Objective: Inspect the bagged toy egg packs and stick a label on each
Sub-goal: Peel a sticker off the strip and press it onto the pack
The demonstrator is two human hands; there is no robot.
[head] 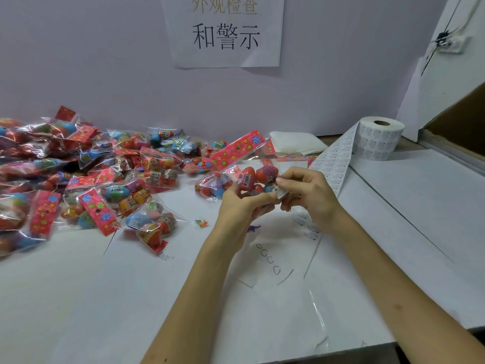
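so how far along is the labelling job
Done: cannot tell; no finished stack shows apart from the heap. In hand: the left hand holds one egg pack while the right hand pinches a small label at it. Left: a large pile of packs on the table's left side, with the label roll and its trailing strip at the right.

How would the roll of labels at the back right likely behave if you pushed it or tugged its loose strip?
The roll of labels stands on its flat end, so it would probably slide, not roll. Its loose strip drapes limply, likely floppy; tugging may unwind more.
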